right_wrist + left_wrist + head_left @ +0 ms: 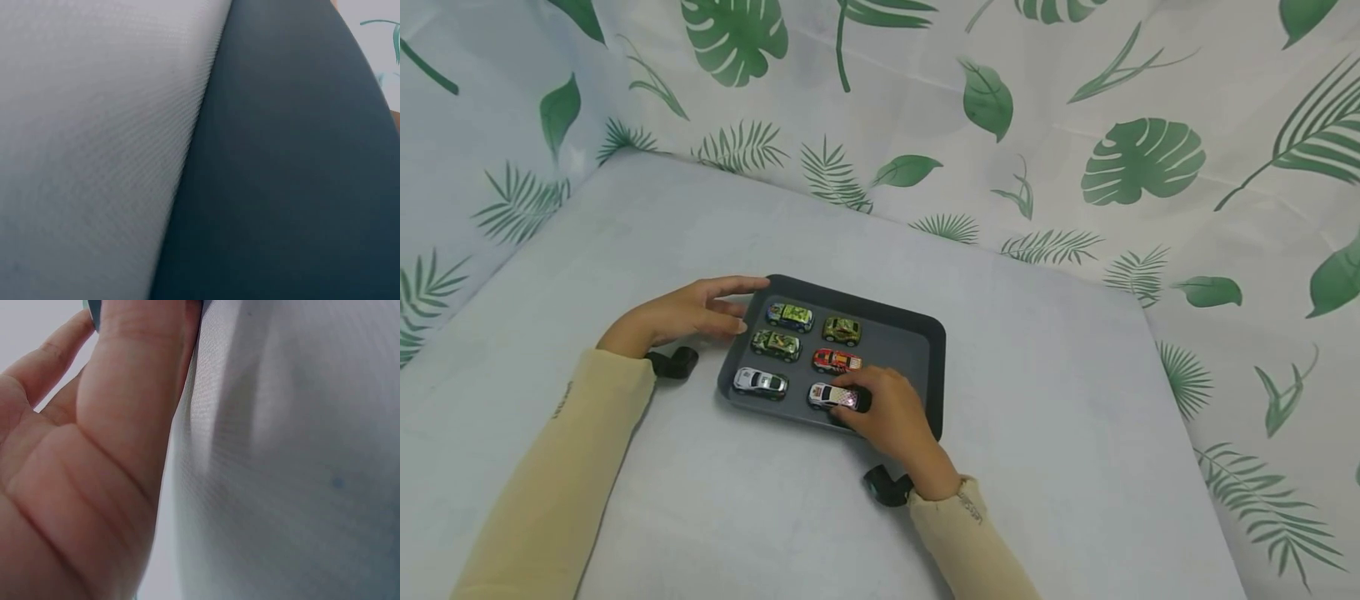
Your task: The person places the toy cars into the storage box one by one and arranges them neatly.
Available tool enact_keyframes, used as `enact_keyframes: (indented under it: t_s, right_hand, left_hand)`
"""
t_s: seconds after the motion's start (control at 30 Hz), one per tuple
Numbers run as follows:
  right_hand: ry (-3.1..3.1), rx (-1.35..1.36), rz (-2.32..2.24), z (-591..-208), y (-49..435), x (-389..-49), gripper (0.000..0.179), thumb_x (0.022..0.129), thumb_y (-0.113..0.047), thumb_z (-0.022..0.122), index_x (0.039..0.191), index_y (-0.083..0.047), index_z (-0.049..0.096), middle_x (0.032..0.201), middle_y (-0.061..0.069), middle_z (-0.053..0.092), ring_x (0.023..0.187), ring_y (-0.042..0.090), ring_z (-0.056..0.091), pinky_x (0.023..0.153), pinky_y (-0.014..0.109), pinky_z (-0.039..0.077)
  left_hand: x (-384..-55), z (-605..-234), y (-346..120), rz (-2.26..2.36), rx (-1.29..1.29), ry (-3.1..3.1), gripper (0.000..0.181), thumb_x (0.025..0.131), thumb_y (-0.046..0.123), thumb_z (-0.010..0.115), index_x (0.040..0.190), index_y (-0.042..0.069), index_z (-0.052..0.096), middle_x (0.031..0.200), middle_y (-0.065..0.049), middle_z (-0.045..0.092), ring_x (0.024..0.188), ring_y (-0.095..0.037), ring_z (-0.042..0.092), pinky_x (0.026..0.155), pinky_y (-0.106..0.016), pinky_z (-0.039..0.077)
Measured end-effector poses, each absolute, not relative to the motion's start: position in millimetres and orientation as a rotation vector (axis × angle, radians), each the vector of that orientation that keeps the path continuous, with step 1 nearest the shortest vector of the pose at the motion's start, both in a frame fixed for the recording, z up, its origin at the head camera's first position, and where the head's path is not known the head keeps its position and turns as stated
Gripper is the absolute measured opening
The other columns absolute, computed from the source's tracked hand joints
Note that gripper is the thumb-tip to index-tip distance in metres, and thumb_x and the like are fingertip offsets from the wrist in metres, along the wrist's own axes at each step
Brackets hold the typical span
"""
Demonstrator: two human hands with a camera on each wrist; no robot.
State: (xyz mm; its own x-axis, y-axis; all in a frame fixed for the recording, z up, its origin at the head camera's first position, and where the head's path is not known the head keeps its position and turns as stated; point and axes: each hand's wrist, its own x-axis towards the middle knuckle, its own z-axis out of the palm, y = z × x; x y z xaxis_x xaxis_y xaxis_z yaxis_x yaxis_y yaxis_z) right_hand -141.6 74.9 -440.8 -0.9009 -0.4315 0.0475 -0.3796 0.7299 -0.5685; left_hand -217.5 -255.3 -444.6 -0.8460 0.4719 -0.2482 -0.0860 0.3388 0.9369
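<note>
A dark grey tray (902, 350) lies on the white table with several toy cars in it. My right hand (891, 417) pinches a white toy car (824, 396) with a speckled pattern, in the near row, between thumb and fingers. My left hand (685, 312) touches the tray's left side, its index finger stretched to the far left corner and its thumb at the rim. Beside the white car is a silver toy car (760, 382). Farther back are a red toy car (835, 360), two camouflage toy cars (777, 344) and a yellow-green toy car (790, 316).
The white cloth (1060, 467) covers the table around the tray. A leaf-printed curtain (1045, 167) stands along the back and sides. In the right wrist view, the tray's dark outer wall (281, 156) fills much of the frame. Black wrist cameras (887, 486) sit under both wrists.
</note>
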Motion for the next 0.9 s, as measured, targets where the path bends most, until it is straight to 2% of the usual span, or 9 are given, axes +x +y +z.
enact_keyframes:
  t_s: [0.4,0.5,0.73,0.9]
  right_hand:
    - [2.891,-0.677,-0.797,-441,71,-142,0.029,0.088,-0.012,0.092,0.115,-0.009,0.084,0.123,0.011,0.079,0.102,0.029,0.069,0.087,0.048,0.057]
    - [2.885,-0.685,-0.802,-439,72,-141,0.030,0.088,-0.012,0.092,0.116,-0.009,0.084,0.124,0.011,0.079,0.104,0.030,0.069,0.089,0.049,0.057]
    - [2.806,-0.745,-0.902,-431,88,-143,0.033,0.089,-0.011,0.090,0.121,-0.009,0.081,0.126,0.010,0.077,0.124,0.034,0.069,0.108,0.054,0.052]
    - [2.780,-0.805,-0.970,-428,105,-149,0.030,0.093,-0.007,0.085,0.122,-0.005,0.080,0.124,0.011,0.077,0.119,0.031,0.072,0.102,0.051,0.056]
  left_hand:
    - [-217,-445,-255,1.525,0.328,2.132,0.084,0.100,0.012,0.074,0.172,0.014,0.030,0.178,-0.025,0.017,0.158,-0.053,0.027,0.116,-0.064,0.043]
    - [-218,-445,-255,1.530,0.328,2.129,0.084,0.100,0.012,0.074,0.172,0.014,0.030,0.177,-0.027,0.019,0.158,-0.054,0.027,0.117,-0.064,0.043]
    - [-218,-445,-255,1.529,0.326,2.127,0.084,0.100,0.013,0.074,0.172,0.014,0.030,0.175,-0.029,0.021,0.159,-0.054,0.027,0.117,-0.063,0.043]
    - [-217,-445,-255,1.536,0.327,2.124,0.084,0.100,0.011,0.074,0.172,0.012,0.031,0.177,-0.026,0.018,0.159,-0.054,0.026,0.118,-0.064,0.041]
